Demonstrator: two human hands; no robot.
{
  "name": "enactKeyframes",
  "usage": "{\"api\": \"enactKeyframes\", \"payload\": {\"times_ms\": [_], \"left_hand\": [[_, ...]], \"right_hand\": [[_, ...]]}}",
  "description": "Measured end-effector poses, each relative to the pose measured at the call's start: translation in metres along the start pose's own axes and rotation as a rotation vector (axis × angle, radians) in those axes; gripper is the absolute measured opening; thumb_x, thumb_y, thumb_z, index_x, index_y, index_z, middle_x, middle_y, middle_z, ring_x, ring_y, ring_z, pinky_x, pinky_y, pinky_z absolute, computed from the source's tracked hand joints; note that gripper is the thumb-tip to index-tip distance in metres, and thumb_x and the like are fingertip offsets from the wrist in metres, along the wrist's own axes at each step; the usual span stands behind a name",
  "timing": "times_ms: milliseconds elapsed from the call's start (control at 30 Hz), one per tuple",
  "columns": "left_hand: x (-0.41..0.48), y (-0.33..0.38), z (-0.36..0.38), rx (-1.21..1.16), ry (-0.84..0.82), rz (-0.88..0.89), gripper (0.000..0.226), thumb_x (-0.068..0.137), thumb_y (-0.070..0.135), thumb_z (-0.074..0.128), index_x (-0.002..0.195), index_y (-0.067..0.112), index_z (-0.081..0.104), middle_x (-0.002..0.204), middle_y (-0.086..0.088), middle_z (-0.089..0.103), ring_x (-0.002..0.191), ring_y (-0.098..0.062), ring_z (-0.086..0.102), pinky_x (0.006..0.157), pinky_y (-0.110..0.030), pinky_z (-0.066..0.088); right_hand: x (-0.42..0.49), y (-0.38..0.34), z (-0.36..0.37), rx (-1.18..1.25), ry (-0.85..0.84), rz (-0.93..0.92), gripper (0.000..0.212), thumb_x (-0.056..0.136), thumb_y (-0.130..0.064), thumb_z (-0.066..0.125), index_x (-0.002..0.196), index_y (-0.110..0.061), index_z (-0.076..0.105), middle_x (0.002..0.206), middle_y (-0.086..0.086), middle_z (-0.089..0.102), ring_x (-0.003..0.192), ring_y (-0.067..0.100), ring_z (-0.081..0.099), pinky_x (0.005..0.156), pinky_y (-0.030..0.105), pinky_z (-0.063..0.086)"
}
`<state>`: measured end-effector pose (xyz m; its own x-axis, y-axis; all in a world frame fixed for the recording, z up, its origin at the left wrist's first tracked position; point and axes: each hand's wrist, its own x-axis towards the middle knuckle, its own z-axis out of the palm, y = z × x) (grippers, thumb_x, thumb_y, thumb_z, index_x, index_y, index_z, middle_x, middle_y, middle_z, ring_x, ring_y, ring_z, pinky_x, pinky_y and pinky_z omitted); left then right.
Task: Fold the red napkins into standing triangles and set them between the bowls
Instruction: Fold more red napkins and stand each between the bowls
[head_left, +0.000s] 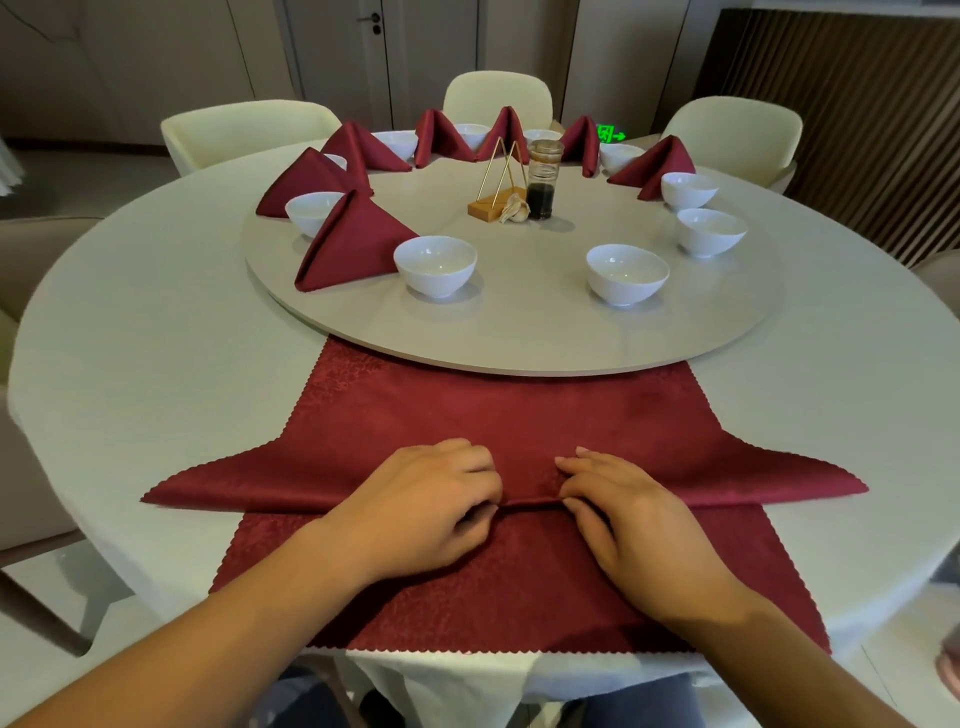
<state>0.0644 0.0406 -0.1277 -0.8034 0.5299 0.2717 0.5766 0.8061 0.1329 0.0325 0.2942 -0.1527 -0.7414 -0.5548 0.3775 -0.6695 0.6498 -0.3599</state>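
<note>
A red napkin (519, 415) lies spread on the worktop (156, 338) at its near edge, directly below the person. Its far hem is tucked just under the rim of the turntable (519, 343), and its near hem hangs at the worktop's lip. A raised crease (530, 501) runs left to right across the cloth, with pointed wings reaching out to either side. That crosswise axis is what the next fold looks to turn on. The left hand (431, 512) and right hand (628, 519) meet at the middle of the crease, close together but not touching. Each has its fingers curled to pinch the ridge of cloth, and both are equally near. Beyond, on the turntable, white bowls (435, 266) ring the edge. Folded napkins (353, 244) stand as triangles between the bowls on the left and far sides. The gaps between the near and right-hand bowls (627, 274) have none, the nearest one straight ahead of the hands. A dark bottle (542, 182) stands at the centre, and pale chairs (244, 130) surround the worktop.
</note>
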Motion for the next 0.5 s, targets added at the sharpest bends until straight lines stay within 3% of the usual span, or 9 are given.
{"api": "enactKeyframes", "payload": {"times_ms": [67,167,267,300,367,433,500], "left_hand": [[-0.006,0.013,-0.005,0.006,-0.062,0.041,0.011,0.088,0.033,0.052,0.081,0.027,0.060,0.087,0.013,0.055,0.078,-0.008,0.049,0.064,-0.029,0.048],[-0.013,0.030,-0.006,-0.005,-0.112,0.033,0.014,0.088,0.039,0.049,0.083,0.029,0.059,0.094,0.014,0.055,0.084,-0.007,0.049,0.074,-0.029,0.047],[-0.009,0.037,0.003,-0.107,-0.065,-0.112,0.033,0.094,0.049,0.040,0.105,0.031,0.065,0.125,0.014,0.059,0.114,-0.008,0.054,0.100,-0.029,0.043],[-0.005,0.038,0.006,-0.115,-0.074,-0.177,0.044,0.095,0.050,0.033,0.119,0.031,0.064,0.142,0.011,0.054,0.131,-0.010,0.048,0.112,-0.028,0.035],[0.002,0.037,0.015,-0.080,-0.154,-0.266,0.058,0.099,0.049,0.024,0.148,0.029,0.045,0.166,0.002,0.028,0.154,-0.014,0.020,0.126,-0.030,0.010],[0.006,0.038,0.024,-0.051,-0.252,-0.297,0.065,0.100,0.051,0.017,0.160,0.027,0.023,0.171,-0.001,0.004,0.157,-0.014,-0.006,0.127,-0.034,-0.006],[0.005,0.040,0.029,-0.037,-0.293,-0.306,0.077,0.092,0.055,-0.001,0.163,0.028,0.010,0.171,-0.001,-0.008,0.155,-0.013,-0.018,0.126,-0.036,-0.012]], "right_hand": [[-0.015,-0.009,0.000,0.023,-0.004,-0.008,0.015,0.094,-0.027,0.057,0.095,-0.026,0.071,0.125,-0.011,0.068,0.127,0.006,0.055,0.108,0.014,0.036],[-0.035,-0.016,0.004,0.053,-0.030,0.018,0.018,0.088,-0.032,0.053,0.092,-0.030,0.071,0.124,-0.015,0.068,0.129,-0.001,0.050,0.107,0.021,0.043],[-0.038,-0.022,0.002,0.116,-0.019,0.115,0.022,0.088,-0.040,0.051,0.094,-0.033,0.071,0.131,-0.020,0.061,0.138,-0.005,0.039,0.112,0.014,0.030],[-0.035,-0.025,0.002,0.125,0.000,0.146,0.026,0.091,-0.042,0.048,0.097,-0.033,0.072,0.134,-0.021,0.057,0.140,-0.004,0.035,0.113,0.010,0.023],[-0.027,-0.033,0.004,0.086,0.016,0.180,0.039,0.094,-0.045,0.040,0.114,-0.030,0.070,0.142,-0.015,0.052,0.146,0.003,0.030,0.116,0.012,0.015],[-0.018,-0.040,0.008,0.006,-0.061,0.220,0.057,0.095,-0.048,0.027,0.138,-0.026,0.057,0.157,-0.007,0.039,0.152,0.011,0.020,0.121,0.021,0.007],[-0.014,-0.044,0.012,-0.079,-0.175,0.266,0.073,0.092,-0.049,0.009,0.153,-0.023,0.038,0.165,-0.003,0.024,0.155,0.014,0.006,0.122,0.027,-0.004]]}}
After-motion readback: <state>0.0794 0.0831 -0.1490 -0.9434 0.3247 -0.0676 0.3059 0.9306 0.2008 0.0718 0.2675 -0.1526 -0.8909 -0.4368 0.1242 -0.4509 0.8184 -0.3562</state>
